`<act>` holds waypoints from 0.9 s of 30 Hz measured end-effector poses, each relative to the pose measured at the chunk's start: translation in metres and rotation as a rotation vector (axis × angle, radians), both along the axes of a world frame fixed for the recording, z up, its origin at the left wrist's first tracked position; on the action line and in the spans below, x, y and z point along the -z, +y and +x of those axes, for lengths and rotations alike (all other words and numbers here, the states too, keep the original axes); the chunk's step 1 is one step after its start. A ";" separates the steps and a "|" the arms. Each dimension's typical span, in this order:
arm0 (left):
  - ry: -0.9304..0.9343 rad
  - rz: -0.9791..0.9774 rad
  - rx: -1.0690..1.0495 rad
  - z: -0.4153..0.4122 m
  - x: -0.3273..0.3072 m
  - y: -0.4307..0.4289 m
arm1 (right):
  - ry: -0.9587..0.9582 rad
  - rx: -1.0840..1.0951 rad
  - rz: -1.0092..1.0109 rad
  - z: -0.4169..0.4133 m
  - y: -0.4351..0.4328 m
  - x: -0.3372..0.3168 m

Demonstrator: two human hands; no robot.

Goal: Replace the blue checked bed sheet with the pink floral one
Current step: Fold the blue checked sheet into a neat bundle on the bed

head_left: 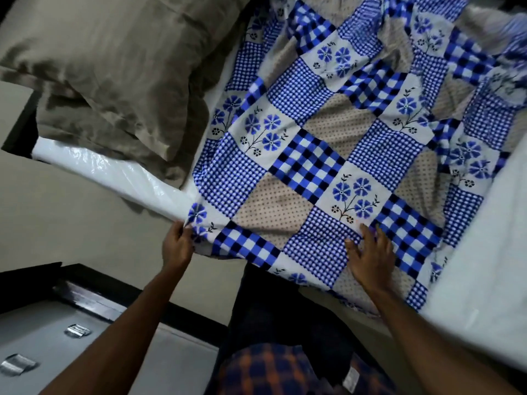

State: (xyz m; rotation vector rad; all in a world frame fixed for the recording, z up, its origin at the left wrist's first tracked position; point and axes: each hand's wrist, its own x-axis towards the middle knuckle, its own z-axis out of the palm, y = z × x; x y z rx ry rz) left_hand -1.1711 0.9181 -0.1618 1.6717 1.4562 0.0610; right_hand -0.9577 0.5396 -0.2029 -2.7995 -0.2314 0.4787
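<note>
Bedroom, white plastic-wrapped mattress point(114, 171): left hand point(176, 246) pinches the near corner of the blue checked bed sheet point(308, 161), judged limp and light; right hand point(370, 258) rests flat, fingers spread, on its near edge.

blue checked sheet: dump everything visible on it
The blue checked sheet is thin, soft-looking printed cloth in a patchwork pattern: fine blue gingham, bold blue-black check, blue flower panels and beige dotted squares. It lies loose and rumpled across the white mattress, bare mattress showing on both sides; its far part is bunched and blurred. The left hand pinches its near corner, and the right hand rests flat, fingers spread, near its front edge.
</note>
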 end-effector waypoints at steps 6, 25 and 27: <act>-0.001 -0.111 -0.050 0.001 0.017 -0.007 | -0.013 0.340 -0.075 -0.015 -0.055 -0.003; 0.015 -0.393 0.002 0.043 -0.020 0.004 | 0.356 0.840 0.401 -0.073 -0.145 -0.005; -0.064 -0.459 0.004 0.048 -0.037 0.001 | 0.359 0.926 0.512 -0.080 -0.149 -0.008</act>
